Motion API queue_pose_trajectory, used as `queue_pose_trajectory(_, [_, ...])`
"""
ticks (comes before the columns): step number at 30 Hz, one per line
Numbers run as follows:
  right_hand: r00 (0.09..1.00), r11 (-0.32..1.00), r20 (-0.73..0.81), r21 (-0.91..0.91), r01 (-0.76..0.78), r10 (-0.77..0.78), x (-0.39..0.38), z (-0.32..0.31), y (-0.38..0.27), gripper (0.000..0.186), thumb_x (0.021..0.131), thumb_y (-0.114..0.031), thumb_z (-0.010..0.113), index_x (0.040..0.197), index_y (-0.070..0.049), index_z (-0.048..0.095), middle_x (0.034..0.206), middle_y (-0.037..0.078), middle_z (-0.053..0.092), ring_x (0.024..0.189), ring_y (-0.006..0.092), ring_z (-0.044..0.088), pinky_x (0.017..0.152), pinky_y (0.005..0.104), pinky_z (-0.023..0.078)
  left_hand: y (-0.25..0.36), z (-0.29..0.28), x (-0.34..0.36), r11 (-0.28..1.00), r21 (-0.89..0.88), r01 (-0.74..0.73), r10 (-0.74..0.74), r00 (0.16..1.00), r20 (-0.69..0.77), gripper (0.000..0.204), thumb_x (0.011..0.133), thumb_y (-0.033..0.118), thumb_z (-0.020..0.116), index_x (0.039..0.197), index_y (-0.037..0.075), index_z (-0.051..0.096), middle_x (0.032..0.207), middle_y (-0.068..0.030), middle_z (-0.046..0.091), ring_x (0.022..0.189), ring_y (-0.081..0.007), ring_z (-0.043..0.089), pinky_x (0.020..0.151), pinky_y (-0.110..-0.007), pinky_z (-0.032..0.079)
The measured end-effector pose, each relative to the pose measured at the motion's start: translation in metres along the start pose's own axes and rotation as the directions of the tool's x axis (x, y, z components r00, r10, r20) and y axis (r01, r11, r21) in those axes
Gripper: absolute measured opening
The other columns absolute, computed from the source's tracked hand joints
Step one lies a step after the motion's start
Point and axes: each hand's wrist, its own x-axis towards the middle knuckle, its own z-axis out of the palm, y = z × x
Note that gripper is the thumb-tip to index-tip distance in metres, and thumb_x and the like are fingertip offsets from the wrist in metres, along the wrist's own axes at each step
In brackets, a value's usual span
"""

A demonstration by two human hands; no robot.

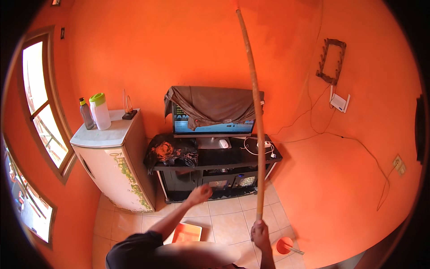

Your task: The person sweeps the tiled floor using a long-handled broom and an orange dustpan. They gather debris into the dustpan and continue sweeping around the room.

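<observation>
My right hand is wrapped round the lower end of a long wooden pole. The pole rises nearly upright along the orange wall, and its tip runs out at the top edge, where a bit of bright orange shows. My left hand is off the pole, raised in front of the TV stand. Its fingers are curled in and nothing shows in them. Below it on the floor lies a shallow paint tray with orange inside, partly hidden by my arm and body. An orange-red bucket with a stick across it stands right of my right hand.
A black TV stand carries a television draped with brown cloth and a dark plastic bag. To its left is a fridge with a jug and bottle. A white router and cables hang at right.
</observation>
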Motion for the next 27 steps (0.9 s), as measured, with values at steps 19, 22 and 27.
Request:
queue_pose_trajectory(19, [0.994, 0.995, 0.093, 0.085, 0.056, -0.063, 0.163, -0.074, -0.116, 0.048, 0.094, -0.058, 0.030, 0.077, -0.013, 0.035, 0.050, -0.003, 0.031, 0.036, 0.0063, 0.027, 0.033, 0.0233, 0.025, -0.112, 0.079, -0.250, 0.765, 0.177, 0.619, -0.592, 0.784, -0.185, 0.019, 0.080, 0.021, 0.063, 0.091, 0.006, 0.062, 0.070, -0.0100, 0.067, 0.058, -0.0184, 0.065, 0.054, -0.031, 0.052])
queue_pose_trajectory(22, [0.997, 0.996, 0.055, 0.082, 0.047, -0.052, 0.166, -0.077, -0.113, 0.048, 0.094, -0.059, 0.032, 0.077, -0.013, 0.035, 0.051, -0.004, 0.031, 0.037, 0.0056, 0.027, 0.033, 0.0226, 0.025, -0.106, 0.088, -0.251, 0.767, 0.186, 0.614, -0.585, 0.789, -0.188, 0.020, 0.080, 0.021, 0.063, 0.092, 0.006, 0.063, 0.070, -0.0097, 0.067, 0.059, -0.0180, 0.065, 0.054, -0.031, 0.053])
queue_pose_trajectory(27, [0.998, 0.997, 0.040, 0.061, 0.051, -0.054, 0.144, -0.079, -0.059, 0.048, 0.094, -0.057, 0.034, 0.074, -0.013, 0.036, 0.050, -0.003, 0.033, 0.036, 0.0064, 0.031, 0.032, 0.0226, 0.027, -0.065, 0.081, -0.250, 0.743, 0.142, 0.654, -0.647, 0.756, -0.097, 0.017, 0.083, 0.018, 0.060, 0.092, 0.004, 0.063, 0.071, -0.0089, 0.067, 0.059, -0.0162, 0.065, 0.053, -0.030, 0.052])
